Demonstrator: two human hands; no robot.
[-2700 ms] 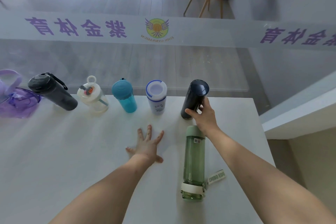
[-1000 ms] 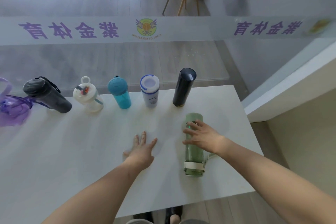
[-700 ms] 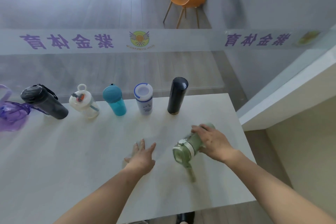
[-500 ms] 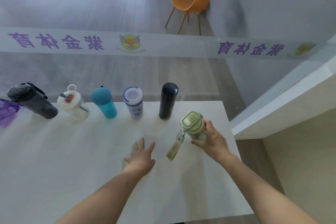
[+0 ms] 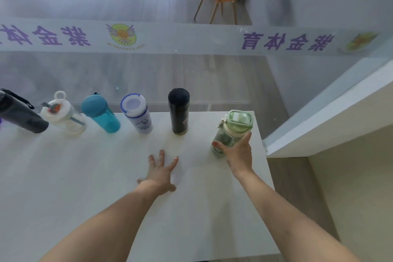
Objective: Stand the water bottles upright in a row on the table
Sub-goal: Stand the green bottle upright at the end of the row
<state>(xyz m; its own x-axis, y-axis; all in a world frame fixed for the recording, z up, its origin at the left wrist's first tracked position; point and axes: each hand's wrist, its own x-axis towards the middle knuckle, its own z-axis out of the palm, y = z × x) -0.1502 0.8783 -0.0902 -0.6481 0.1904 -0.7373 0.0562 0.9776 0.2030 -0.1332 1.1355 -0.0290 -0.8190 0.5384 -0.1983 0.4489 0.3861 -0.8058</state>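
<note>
While the left hand (image 5: 160, 173) is lying spread flat on the tabletop (image 5: 85, 176), seemingly bracing, the right hand (image 5: 238, 153) is gripping the green bottle (image 5: 232, 132) upright, extending the row beside the black flask (image 5: 179, 110).

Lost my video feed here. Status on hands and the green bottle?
Right hand grips green bottle, upright at the row's right end beside the black bottle. Left hand flat on table, empty. Nothing in the way.

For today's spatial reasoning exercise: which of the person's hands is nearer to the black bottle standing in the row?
Left. The left hand lies flat on the table in front of the black bottle, slightly to its left. The right hand is further right, its grip on the green bottle.
</note>
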